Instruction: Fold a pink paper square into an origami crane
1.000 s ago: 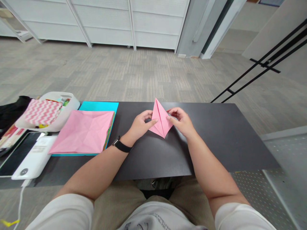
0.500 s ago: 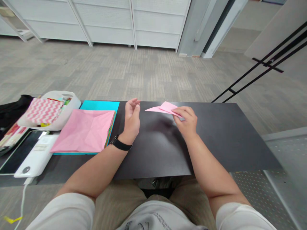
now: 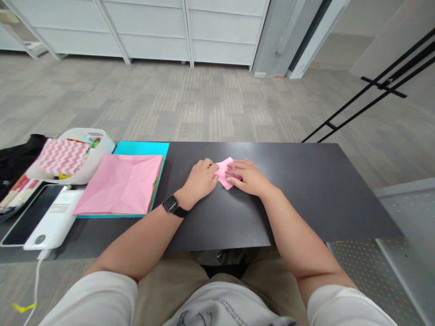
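Observation:
A small folded pink paper (image 3: 224, 172) lies flat on the dark table (image 3: 306, 190), near its middle. My left hand (image 3: 200, 179), with a black watch on the wrist, has its fingers curled and presses down on the paper's left edge. From the other side my right hand (image 3: 246, 176) holds the paper down, its fingers close together and lying over it. Most of the paper is hidden under my two hands.
At the left, a creased pink sheet (image 3: 118, 183) tops a stack of coloured paper on a cyan sheet (image 3: 142, 148). Further left stand a white basket (image 3: 98, 156) with patterned paper, a white power bank (image 3: 54, 219) and a phone (image 3: 23, 219).
The folded paper was held up in both hands, then swung flat by my right hand while the left let go. Now it lies on the table under both hands.

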Available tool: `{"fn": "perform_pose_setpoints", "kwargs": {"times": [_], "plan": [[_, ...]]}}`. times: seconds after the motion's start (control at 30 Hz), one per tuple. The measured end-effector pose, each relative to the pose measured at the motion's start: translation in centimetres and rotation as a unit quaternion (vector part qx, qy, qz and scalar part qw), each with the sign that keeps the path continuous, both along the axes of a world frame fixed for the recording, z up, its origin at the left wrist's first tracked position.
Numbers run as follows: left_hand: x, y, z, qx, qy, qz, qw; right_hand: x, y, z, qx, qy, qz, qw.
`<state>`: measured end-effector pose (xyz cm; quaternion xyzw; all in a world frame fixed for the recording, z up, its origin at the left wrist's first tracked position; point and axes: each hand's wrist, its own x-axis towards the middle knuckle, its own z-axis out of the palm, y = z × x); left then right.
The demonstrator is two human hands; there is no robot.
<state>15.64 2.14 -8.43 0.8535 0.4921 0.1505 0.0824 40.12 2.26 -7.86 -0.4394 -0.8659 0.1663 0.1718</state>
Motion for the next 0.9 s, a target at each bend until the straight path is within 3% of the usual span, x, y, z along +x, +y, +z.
{"fn": "perform_pose_setpoints", "kwargs": {"times": [0.23,0.57,0.77,0.9], "plan": [[0.1,-0.7,0.6,0.014,0.073,0.01,0.997,-0.1,-0.1,-0.5,0.022,0.001,0.01,1.0],[1.0,-3.1,1.5,-0.02,0.152,0.137,0.979,-0.1,-0.1,-0.3,0.003,-0.02,0.01,1.0],[1.1,-3.1,1.1,-0.057,0.157,0.097,0.981,-0.4,-0.7,0.1,-0.015,-0.034,-0.018,0.999],[0.8,-2.9,0.6,-0.03,0.132,0.121,0.983,-0.3,-0.5,-0.2,-0.008,-0.029,-0.014,0.999]]}}
